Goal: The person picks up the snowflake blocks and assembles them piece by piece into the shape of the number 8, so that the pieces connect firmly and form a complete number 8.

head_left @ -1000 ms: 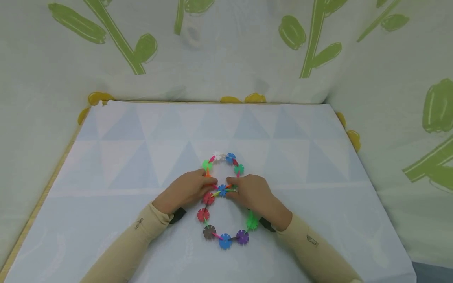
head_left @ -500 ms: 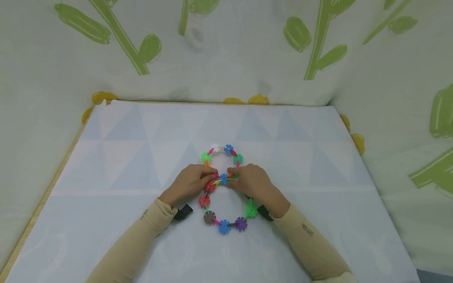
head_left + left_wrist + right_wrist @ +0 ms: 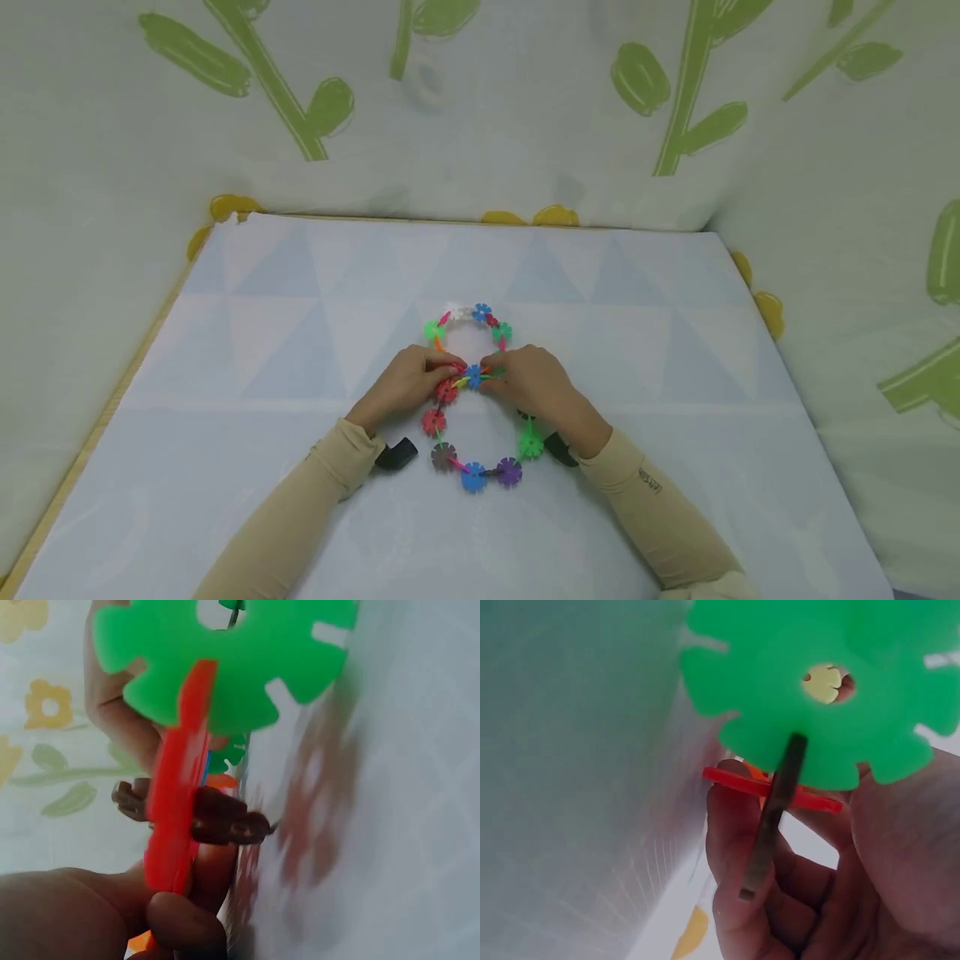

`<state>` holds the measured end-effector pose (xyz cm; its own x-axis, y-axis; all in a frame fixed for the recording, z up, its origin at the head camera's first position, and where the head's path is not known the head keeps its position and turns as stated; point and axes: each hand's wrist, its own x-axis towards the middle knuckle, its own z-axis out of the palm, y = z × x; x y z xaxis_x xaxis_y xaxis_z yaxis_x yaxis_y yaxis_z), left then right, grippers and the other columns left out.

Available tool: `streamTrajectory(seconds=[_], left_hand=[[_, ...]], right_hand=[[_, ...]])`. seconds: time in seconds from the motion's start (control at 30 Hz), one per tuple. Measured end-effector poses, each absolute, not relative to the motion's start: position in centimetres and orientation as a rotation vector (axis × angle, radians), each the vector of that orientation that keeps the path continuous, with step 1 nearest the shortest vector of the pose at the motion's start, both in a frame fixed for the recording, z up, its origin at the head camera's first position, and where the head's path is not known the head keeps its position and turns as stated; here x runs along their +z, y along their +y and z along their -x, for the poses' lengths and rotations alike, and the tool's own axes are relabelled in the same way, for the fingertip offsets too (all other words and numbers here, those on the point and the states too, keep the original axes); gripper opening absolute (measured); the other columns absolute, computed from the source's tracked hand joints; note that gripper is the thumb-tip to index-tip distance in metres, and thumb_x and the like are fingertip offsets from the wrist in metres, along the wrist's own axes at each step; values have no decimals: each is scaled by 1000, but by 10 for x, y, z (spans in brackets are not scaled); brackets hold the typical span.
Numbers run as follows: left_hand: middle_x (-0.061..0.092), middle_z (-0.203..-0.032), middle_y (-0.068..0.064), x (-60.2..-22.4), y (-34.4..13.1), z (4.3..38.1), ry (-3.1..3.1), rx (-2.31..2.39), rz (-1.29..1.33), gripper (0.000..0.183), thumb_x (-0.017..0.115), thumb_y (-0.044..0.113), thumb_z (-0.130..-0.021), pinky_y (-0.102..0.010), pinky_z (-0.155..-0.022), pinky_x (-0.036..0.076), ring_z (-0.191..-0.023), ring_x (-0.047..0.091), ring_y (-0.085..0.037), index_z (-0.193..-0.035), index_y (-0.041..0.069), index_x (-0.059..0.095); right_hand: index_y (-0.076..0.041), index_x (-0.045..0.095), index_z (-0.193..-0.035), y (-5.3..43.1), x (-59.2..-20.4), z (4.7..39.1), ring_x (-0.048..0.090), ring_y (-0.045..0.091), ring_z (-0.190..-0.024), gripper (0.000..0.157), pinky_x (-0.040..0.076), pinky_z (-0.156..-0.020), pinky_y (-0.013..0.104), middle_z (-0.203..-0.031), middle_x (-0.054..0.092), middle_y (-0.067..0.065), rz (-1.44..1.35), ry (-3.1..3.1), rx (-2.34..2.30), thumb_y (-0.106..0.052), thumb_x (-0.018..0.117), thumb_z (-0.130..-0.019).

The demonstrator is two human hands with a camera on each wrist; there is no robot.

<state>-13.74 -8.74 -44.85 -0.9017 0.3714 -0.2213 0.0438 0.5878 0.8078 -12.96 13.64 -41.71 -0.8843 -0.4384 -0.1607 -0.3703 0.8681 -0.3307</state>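
Notched plastic snowflake discs in many colours are joined edge to edge into a figure-eight chain on the table. Its two loops meet at a blue disc (image 3: 474,377). My left hand (image 3: 405,379) pinches a pink disc just left of that one. On the other side, my right hand (image 3: 536,383) pinches discs beside the blue one, its fingers partly hiding them. In the left wrist view a red disc (image 3: 174,802) stands edge-on above the thumb, crossed by a brown disc (image 3: 225,817). A green disc (image 3: 772,742) fills the top of the right wrist view.
The near loop's lower end holds a purple disc (image 3: 510,472) and a dark brown disc (image 3: 444,457). A white disc (image 3: 457,314) sits at the far loop's top. The patterned tablecloth (image 3: 637,500) spreads around, with a leaf-printed curtain (image 3: 487,150) behind.
Both hands and the whole chain have shifted toward the far edge of the table, mostly in the first half second. My left fingertips now lie slightly closer to the blue disc.
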Motion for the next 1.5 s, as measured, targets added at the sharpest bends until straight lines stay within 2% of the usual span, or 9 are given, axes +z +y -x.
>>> streamTrajectory(seconds=[0.13, 0.2, 0.43, 0.67, 0.87, 1.07, 1.17, 1.4, 1.5], left_hand=[[76, -104, 2, -444, -91, 135, 2480, 1168, -371, 23, 66, 29, -100, -29, -75, 45, -87, 57, -14, -119, 23, 78], [76, -103, 3, -441, -92, 134, 2500, 1139, -393, 25, 67, 29, -99, -27, -73, 45, -86, 55, -13, -121, 22, 77], [62, -73, 4, -440, -94, 137, 2458, 1157, -367, 25, 65, 29, -101, -24, -60, 37, -67, 44, -12, -122, 23, 76], [74, -98, 5, -440, -94, 143, 2428, 1126, -394, 21, 62, 26, -103, -29, -78, 47, -84, 56, -12, -115, 21, 78], [70, -84, 3, -440, -93, 145, 2455, 1091, -443, 21, 62, 26, -103, -28, -76, 46, -80, 55, -12, -116, 19, 77], [68, -85, 3, -441, -92, 143, 2462, 1110, -390, 23, 62, 25, -103, -27, -70, 44, -77, 52, -12, -119, 18, 77], [65, -78, 2, -440, -88, 142, 2438, 1139, -366, 24, 61, 26, -103, -27, -65, 43, -69, 50, -12, -120, 18, 76], [50, -60, 4, -442, -84, 137, 2414, 1157, -373, 30, 56, 27, -106, -25, -54, 38, -51, 41, -10, -131, 20, 71], [45, -57, 4, -445, -83, 135, 2425, 1140, -402, 31, 53, 26, -107, -25, -52, 37, -48, 39, -11, -133, 21, 69]], right_hand=[[-25, 76, -120, 133, -416, 128, 57, 8, -62, 35, 41, -51, 24, -74, 74, -5, 589, 2805, -378, -43, 76, -90], [-26, 76, -120, 131, -416, 127, 60, 9, -65, 36, 42, -52, 24, -73, 73, -5, 586, 2799, -351, -46, 75, -91], [-27, 76, -121, 129, -412, 127, 68, 13, -72, 36, 44, -53, 25, -74, 74, -6, 595, 2818, -276, -48, 73, -92], [-28, 76, -120, 131, -414, 128, 60, 10, -63, 36, 41, -49, 25, -70, 72, -5, 622, 2820, -270, -49, 73, -92], [-28, 76, -121, 132, -415, 128, 59, 10, -63, 37, 41, -48, 25, -69, 71, -4, 583, 2810, -296, -49, 73, -91], [-27, 76, -122, 133, -414, 127, 59, 9, -61, 37, 40, -48, 25, -71, 72, -3, 568, 2815, -329, -48, 73, -92], [-26, 76, -122, 134, -414, 127, 57, 9, -58, 37, 40, -47, 25, -72, 73, -3, 574, 2821, -343, -47, 73, -92], [-24, 76, -120, 135, -416, 124, 51, 8, -52, 36, 39, -47, 25, -58, 63, -5, 557, 2820, -389, -46, 74, -92], [-23, 77, -119, 135, -417, 121, 57, 9, -54, 35, 42, -48, 24, -60, 66, -5, 578, 2831, -392, -45, 74, -92]])
